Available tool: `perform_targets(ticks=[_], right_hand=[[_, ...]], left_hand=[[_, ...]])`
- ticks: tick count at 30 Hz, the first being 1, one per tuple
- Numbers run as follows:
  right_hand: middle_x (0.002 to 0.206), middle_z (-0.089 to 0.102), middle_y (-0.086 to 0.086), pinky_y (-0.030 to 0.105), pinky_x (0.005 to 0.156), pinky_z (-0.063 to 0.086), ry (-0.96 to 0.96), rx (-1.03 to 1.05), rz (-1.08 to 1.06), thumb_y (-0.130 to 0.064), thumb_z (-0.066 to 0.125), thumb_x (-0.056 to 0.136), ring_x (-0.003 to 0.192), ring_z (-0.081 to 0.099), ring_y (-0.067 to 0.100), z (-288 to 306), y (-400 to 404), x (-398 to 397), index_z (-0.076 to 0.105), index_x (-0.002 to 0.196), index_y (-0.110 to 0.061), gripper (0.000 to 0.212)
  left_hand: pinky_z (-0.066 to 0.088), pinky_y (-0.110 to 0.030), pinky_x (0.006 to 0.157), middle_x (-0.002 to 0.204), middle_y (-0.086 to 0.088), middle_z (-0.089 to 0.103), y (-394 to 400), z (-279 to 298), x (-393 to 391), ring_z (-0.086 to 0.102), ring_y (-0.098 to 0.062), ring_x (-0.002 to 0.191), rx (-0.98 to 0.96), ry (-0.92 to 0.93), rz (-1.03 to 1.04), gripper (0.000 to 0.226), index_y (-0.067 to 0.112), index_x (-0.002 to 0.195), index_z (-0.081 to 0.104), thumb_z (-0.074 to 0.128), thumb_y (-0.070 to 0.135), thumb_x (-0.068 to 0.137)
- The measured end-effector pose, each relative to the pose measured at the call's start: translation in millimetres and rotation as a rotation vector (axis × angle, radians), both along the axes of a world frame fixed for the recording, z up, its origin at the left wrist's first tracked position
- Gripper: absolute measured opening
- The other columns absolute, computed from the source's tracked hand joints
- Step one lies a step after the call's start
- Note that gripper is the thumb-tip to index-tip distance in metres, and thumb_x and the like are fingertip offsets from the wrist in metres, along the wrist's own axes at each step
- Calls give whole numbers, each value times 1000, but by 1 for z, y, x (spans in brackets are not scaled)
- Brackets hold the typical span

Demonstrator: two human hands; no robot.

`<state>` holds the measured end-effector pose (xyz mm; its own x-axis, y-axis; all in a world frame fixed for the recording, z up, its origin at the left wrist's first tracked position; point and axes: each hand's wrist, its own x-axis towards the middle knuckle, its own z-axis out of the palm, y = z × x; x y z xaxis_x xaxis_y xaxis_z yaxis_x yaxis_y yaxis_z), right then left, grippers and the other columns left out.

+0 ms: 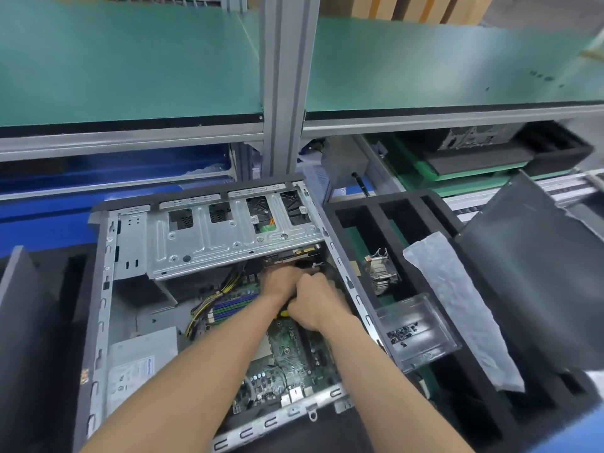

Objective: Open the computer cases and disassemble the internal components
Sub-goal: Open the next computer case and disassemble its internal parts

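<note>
The open computer case (209,289) lies flat at lower centre of the frame. Both hands meet touching at its upper right corner, under the drive cage (228,237).

The left hand (281,284) reaches deepest toward a part there. The right hand (315,302) grips what looks like a yellow-handled tool (283,312). What the left holds I cannot tell.

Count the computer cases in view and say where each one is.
2. The open case lies in front on the bench, both hands inside. A second case sits far right under the green shelf, partly hidden. Others may be out of sight.
</note>
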<state>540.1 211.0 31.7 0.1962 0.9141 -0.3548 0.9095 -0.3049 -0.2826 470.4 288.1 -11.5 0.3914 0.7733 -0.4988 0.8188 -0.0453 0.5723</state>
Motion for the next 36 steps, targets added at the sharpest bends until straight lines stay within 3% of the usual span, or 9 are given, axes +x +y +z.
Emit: perform_targets(ticks=[4,8,12,16,20,24,29,33,36], right_hand=[[72,42,3,27,44,26,-5,8,15,-15,58,87,56,40,16,0,-1,-1,61,92,-7,10],[83,48,8,27,44,27,-18,-3,27,-14,57,87,56,39,18,0,0,-1,65,101,-2,21],[80,47,7,25,44,25,-17,8,35,-14,57,87,55,38,17,-3,1,-1,66,103,-1,23],[90,56,12,24,44,24,-24,5,42,-15,56,85,58,39,22,-3,1,-2,66,105,-1,25],[87,50,9,22,46,25,-13,13,46,-16,58,87,68,44,25,-5,1,-1,65,107,-3,26],[89,55,10,23,48,29,-16,18,48,-15,56,88,64,44,22,-5,2,-1,65,108,-3,26],[88,51,10,24,47,27,-25,10,50,-16,56,88,68,45,25,-4,2,-2,63,113,0,30],[101,62,16,24,48,28,-22,-11,45,-16,56,89,70,45,26,-2,3,-2,63,116,1,32],[110,62,18,26,50,29,-19,-30,54,-18,56,91,73,46,27,0,2,-3,63,118,1,34]], left_hand=[[40,-25,84,136,-10,60,2,-5,0,57,-25,121,-89,-10,55,38,16,123,68,39,33,106],[38,-25,78,115,-8,63,6,-12,1,57,-22,101,-182,-120,239,31,20,76,60,48,35,100],[41,-23,87,114,-4,59,5,-21,1,54,-17,103,-199,-265,353,24,19,94,67,63,43,94],[42,-31,101,129,-14,64,1,-21,3,56,-28,123,-67,-259,255,35,7,107,73,55,35,102],[40,-31,94,122,-22,67,-2,-20,2,58,-32,120,25,-229,164,39,-5,106,71,50,28,104],[34,-28,89,129,-12,65,-3,-19,-1,56,-25,123,128,-102,12,39,7,120,69,41,32,108],[21,-26,69,116,-11,63,-2,-17,-1,54,-20,108,118,-32,-39,31,14,106,61,36,32,107],[36,-25,83,108,-13,64,-2,-10,-2,56,-22,109,134,-31,-40,28,14,109,63,41,32,106],[30,-28,70,72,-1,53,-6,-10,-1,51,-20,87,53,-123,128,32,20,70,47,45,36,97]])
